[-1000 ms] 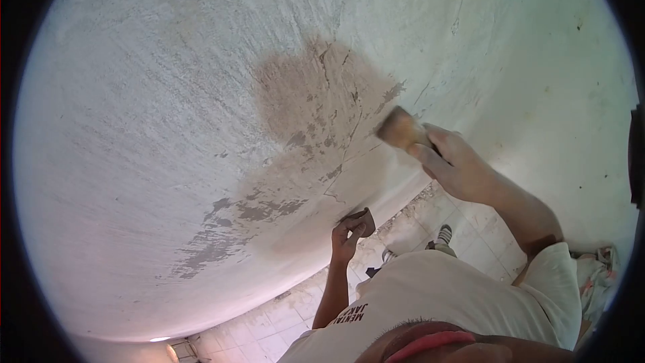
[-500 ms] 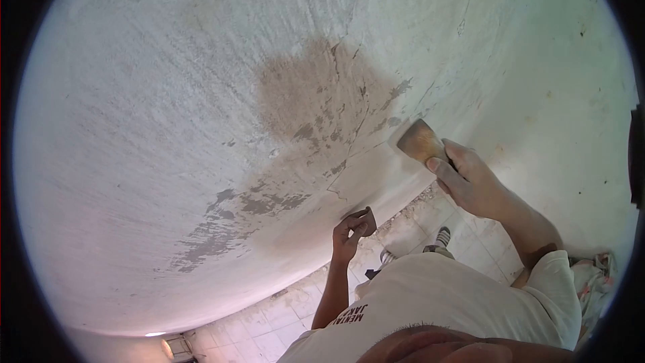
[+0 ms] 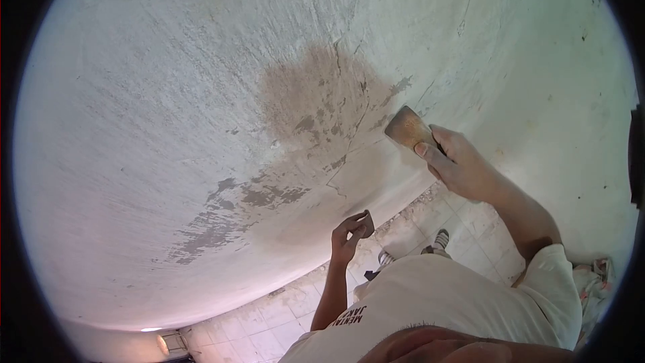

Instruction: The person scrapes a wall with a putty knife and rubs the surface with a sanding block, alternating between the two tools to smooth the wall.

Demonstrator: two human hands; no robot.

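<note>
1. Head view: right hand (image 3: 462, 167), fingers pinching the scraper (image 3: 407, 126), four o'clock from the brownish patch (image 3: 292, 94).
2. Left hand (image 3: 343, 243), fingers pinching a dark piece (image 3: 369, 225), five o'clock from there.
3. Low angle, even pressure should suit the wall (image 3: 134, 128).

Soft, uneven light (pinkish at lower left) washes the wall (image 3: 168, 94), bowed by fisheye distortion.
</note>
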